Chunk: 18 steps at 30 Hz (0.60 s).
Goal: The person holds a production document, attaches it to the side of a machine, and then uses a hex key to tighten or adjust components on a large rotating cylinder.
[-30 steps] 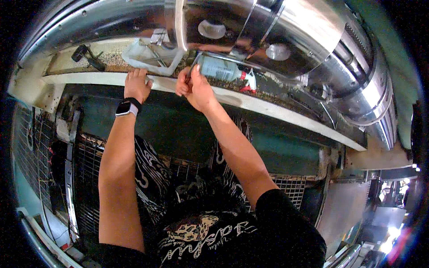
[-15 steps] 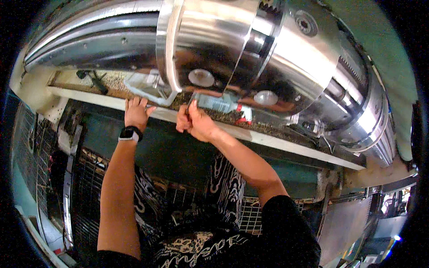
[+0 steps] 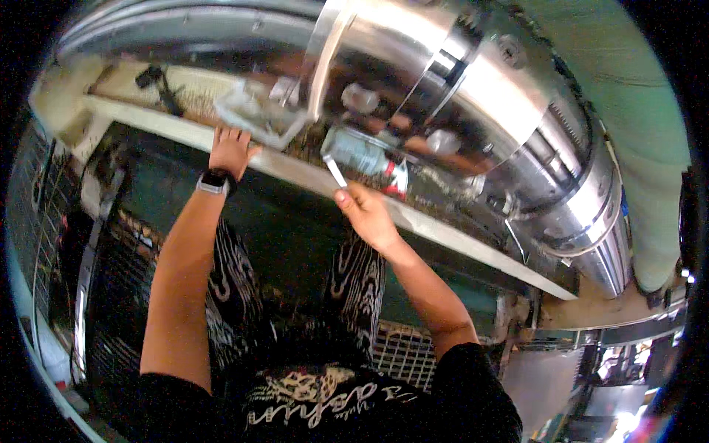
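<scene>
Slim pale rod [image 3: 336, 171], smooth and straight-sided, slants up out of the right hand [image 3: 368, 216], which is closed around its lower end, with the thumb lying along the near side. It stands just in front of the spray bottle [image 3: 360, 157], over the edge of the long pale beam [image 3: 458, 240]; whether its tip touches anything, I can't tell from here. Its lower end is lost inside the fist, and blur leaves it unclear whether it is metal or plastic.

On the same beam, the left hand [image 3: 230, 153] rests open, palm down, fingers laid over the painted top, a watch [image 3: 214, 181] on the wrist. Just beyond its fingers sits a cloudy, see-through plastic tray [image 3: 251, 131], angular at the rim, its contents smeared past naming. Farther left, a dark, knobbly tool [image 3: 161, 90] lies on grainy, speckled litter.

Overhead bulges a polished metal cylinder [image 3: 384, 29], round and mirror-bright, banded with grooves and pocked with round recesses; its top runs out of view. The bottle's bluish body shows a red-and-white spray head, its label unreadable.
</scene>
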### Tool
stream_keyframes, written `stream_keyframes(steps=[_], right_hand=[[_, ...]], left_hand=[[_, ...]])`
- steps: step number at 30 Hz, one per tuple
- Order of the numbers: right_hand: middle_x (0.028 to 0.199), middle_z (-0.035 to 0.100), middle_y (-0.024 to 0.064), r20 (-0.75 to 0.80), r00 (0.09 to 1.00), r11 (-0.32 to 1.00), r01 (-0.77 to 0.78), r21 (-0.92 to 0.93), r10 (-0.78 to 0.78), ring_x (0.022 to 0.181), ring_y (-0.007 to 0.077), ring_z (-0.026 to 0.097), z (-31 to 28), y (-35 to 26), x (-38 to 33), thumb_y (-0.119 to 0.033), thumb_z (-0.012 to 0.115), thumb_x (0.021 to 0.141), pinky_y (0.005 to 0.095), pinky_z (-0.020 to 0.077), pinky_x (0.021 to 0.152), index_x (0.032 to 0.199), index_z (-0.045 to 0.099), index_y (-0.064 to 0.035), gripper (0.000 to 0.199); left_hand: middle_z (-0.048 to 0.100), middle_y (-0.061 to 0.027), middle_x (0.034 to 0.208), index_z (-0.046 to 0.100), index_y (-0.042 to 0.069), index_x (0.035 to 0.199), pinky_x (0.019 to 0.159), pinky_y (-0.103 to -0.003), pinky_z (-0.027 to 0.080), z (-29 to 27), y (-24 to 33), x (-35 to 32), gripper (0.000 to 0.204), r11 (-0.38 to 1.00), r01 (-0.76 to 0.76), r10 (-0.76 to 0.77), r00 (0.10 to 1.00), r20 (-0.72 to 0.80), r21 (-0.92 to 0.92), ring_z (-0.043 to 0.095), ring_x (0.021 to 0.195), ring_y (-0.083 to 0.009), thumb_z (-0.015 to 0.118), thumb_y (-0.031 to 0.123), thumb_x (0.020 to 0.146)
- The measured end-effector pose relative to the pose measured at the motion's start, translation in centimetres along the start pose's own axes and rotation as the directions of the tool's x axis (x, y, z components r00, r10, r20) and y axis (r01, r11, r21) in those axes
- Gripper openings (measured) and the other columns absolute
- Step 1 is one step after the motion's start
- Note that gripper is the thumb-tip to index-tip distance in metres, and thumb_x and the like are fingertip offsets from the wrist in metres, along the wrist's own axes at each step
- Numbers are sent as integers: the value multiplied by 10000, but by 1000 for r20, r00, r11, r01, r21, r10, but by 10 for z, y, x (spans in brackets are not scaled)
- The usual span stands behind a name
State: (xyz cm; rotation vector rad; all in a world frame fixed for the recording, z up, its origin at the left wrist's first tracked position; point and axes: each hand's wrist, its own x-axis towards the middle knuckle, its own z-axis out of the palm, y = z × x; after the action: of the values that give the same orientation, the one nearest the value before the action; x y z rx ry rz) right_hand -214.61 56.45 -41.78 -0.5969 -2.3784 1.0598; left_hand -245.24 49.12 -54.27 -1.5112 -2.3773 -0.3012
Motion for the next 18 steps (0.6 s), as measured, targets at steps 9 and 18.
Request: stream_keyframes(steps=[9, 18], right_hand=[[834, 598, 143, -57, 994, 996, 94, 6, -94, 737, 231, 582, 63, -1, -16, -147, 446, 928, 332, 463, 710, 900, 554, 19, 200], [767, 635, 145, -86, 992, 951, -60, 305, 90, 653, 203, 642, 101, 30, 52, -185, 423, 948, 304, 519, 623, 842, 555, 59, 297]], left_hand=[[574, -175, 1040, 563, 52, 1045, 904, -452, 381, 4, -18, -23, 540, 997, -64, 63, 997, 41, 31, 505, 1033, -356, 434, 541, 856], [543, -115, 1170, 538, 68, 1162, 1028, -430, 268, -9, -17, -25, 600, 994, 41, -62, 973, 222, 101, 451, 1162, -262, 380, 569, 873]])
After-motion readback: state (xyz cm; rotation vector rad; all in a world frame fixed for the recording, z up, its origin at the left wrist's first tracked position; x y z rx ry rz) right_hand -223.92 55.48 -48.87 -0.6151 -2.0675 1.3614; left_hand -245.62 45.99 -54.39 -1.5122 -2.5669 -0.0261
